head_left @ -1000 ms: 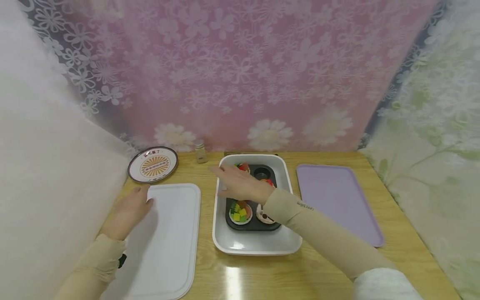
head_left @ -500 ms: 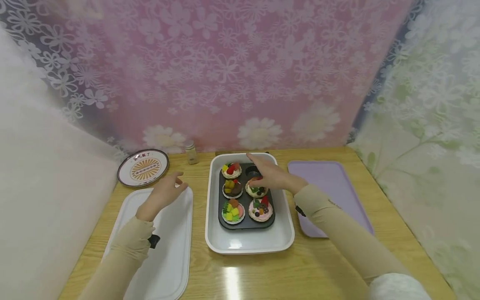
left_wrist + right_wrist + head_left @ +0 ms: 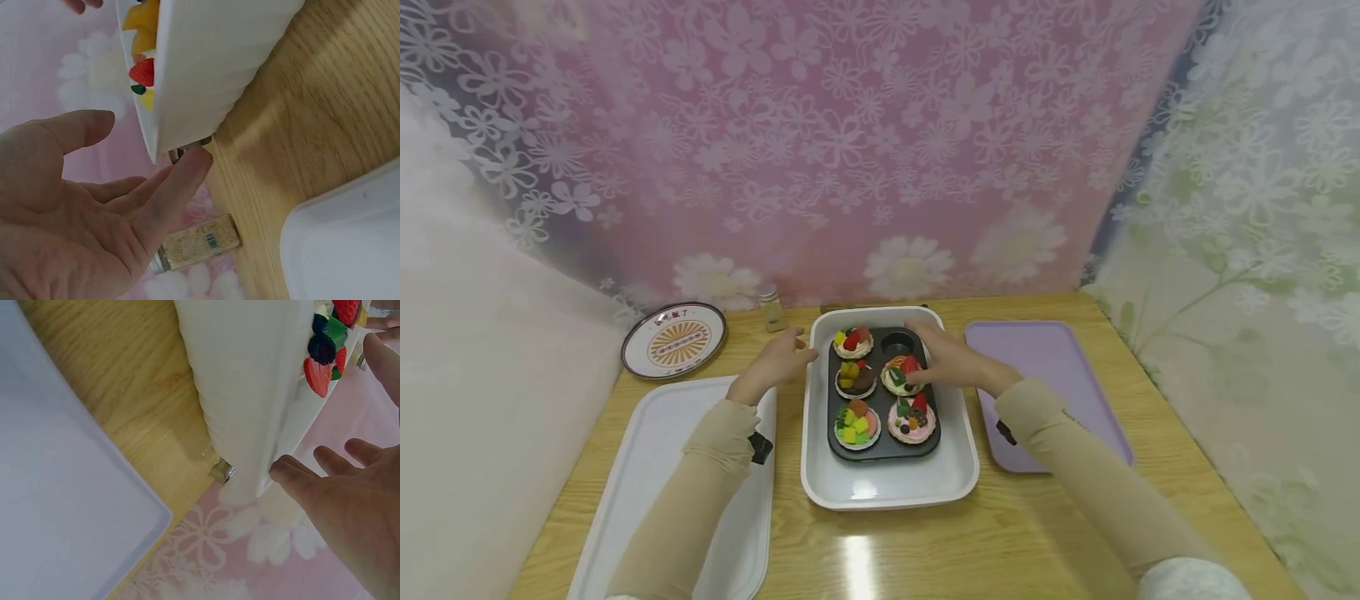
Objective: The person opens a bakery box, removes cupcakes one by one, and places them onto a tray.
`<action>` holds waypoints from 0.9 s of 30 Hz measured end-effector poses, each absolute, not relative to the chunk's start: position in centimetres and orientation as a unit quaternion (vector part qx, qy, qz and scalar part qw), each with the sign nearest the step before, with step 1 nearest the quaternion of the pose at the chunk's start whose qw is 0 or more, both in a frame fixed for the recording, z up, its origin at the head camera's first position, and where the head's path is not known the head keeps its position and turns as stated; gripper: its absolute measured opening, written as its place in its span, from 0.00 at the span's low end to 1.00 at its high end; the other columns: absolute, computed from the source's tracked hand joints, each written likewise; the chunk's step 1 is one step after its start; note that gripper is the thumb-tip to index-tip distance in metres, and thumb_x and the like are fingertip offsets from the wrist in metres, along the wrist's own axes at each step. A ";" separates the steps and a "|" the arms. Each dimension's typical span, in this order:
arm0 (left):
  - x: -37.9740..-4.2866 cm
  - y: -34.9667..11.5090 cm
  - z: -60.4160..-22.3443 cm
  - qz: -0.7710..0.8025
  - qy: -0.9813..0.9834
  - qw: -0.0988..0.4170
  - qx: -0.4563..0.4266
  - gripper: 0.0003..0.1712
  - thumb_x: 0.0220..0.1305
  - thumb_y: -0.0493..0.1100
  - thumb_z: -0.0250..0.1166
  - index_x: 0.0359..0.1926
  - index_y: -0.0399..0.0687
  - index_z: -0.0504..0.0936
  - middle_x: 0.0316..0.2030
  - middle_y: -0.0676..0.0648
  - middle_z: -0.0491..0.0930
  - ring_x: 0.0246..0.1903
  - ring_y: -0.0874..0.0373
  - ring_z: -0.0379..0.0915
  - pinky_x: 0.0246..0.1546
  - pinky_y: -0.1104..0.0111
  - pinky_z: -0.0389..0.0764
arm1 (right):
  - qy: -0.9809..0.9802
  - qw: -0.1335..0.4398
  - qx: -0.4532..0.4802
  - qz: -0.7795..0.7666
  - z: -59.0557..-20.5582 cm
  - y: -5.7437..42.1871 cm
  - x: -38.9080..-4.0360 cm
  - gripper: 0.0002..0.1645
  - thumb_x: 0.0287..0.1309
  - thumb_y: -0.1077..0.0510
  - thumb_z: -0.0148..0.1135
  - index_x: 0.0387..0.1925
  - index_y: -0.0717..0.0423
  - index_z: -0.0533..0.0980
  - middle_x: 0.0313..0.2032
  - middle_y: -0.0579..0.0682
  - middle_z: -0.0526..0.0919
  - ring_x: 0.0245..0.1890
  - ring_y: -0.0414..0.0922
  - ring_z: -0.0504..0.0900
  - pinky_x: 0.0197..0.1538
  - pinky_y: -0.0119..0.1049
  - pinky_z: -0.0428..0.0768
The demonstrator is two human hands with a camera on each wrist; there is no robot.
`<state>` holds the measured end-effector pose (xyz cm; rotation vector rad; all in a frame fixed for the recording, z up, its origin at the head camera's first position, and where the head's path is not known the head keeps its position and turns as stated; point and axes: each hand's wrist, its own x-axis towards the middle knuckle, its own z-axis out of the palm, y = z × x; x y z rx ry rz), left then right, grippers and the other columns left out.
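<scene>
A deep white tray (image 3: 887, 492) holds a dark muffin tin (image 3: 887, 451) with several fruit tarts in its cups; the back right cup (image 3: 898, 342) holds no tart. My left hand (image 3: 777, 362) is beside the white tray's left rim, fingers relaxed and parted, holding nothing. In the left wrist view its fingertips (image 3: 199, 159) are near the tray's outer wall. My right hand (image 3: 957, 358) reaches over the right rim, its thumb near the middle right tart (image 3: 898, 377). In the right wrist view, its fingers (image 3: 294, 478) are spread around the rim; whether they touch it I cannot tell.
A flat white tray (image 3: 655, 442) lies on the left, partly under my left forearm. At the right is a lilac tray (image 3: 1037, 350). A round patterned plate (image 3: 675, 340) and a small glass jar (image 3: 771, 308) stand at the back left.
My left hand has moved right, from over the flat white tray to the deep tray's left side. My right hand has drawn back rightward, uncovering the tarts. The head view has shifted slightly.
</scene>
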<state>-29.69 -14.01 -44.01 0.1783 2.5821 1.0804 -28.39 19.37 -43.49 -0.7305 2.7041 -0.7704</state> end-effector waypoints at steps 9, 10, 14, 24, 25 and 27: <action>-31.1 -14.1 -45.7 0.459 0.862 0.213 0.024 0.40 0.79 0.47 0.55 0.83 0.37 0.52 0.75 0.29 0.65 0.61 0.36 0.79 0.56 0.51 0.87 | 0.913 0.141 -0.256 -0.283 -44.6 19.3 -28.4 0.60 0.67 0.50 0.72 0.84 0.60 0.45 0.83 0.66 0.50 0.82 0.64 0.54 0.80 0.64 0.61; -31.1 -14.1 -45.8 0.463 0.860 0.214 0.023 0.40 0.79 0.47 0.55 0.82 0.37 0.53 0.75 0.29 0.65 0.61 0.36 0.79 0.55 0.51 0.87 | 0.914 0.141 -0.258 -0.281 -44.6 19.2 -28.4 0.59 0.67 0.50 0.72 0.84 0.60 0.45 0.82 0.66 0.51 0.82 0.64 0.54 0.79 0.64 0.61; -31.3 -13.7 -46.0 0.472 0.856 0.210 0.020 0.39 0.80 0.47 0.54 0.82 0.37 0.54 0.75 0.30 0.65 0.64 0.35 0.77 0.56 0.50 0.87 | 0.916 0.151 -0.248 -0.278 -44.5 18.9 -28.3 0.58 0.67 0.48 0.71 0.85 0.57 0.46 0.82 0.67 0.51 0.81 0.64 0.56 0.78 0.65 0.64; -31.7 -12.6 -46.2 0.457 0.866 0.203 0.021 0.34 0.75 0.41 0.54 0.78 0.36 0.63 0.68 0.30 0.73 0.60 0.36 0.80 0.50 0.51 0.89 | 0.920 0.171 -0.226 -0.272 -44.9 18.1 -28.2 0.58 0.66 0.46 0.72 0.84 0.56 0.49 0.80 0.67 0.55 0.78 0.63 0.62 0.77 0.60 0.67; -31.8 -12.6 -46.3 0.454 0.867 0.204 0.021 0.33 0.75 0.41 0.54 0.77 0.36 0.65 0.67 0.30 0.74 0.59 0.37 0.80 0.50 0.51 0.89 | 0.920 0.171 -0.226 -0.271 -44.9 18.1 -28.2 0.57 0.66 0.46 0.72 0.84 0.57 0.50 0.79 0.67 0.56 0.78 0.62 0.63 0.77 0.60 0.67; -31.9 -12.5 -46.3 0.446 0.871 0.205 0.022 0.31 0.76 0.40 0.53 0.75 0.36 0.68 0.65 0.31 0.76 0.56 0.40 0.82 0.49 0.53 0.90 | 0.921 0.169 -0.232 -0.264 -45.0 18.1 -28.2 0.54 0.66 0.47 0.71 0.82 0.60 0.53 0.78 0.67 0.59 0.78 0.62 0.64 0.77 0.60 0.67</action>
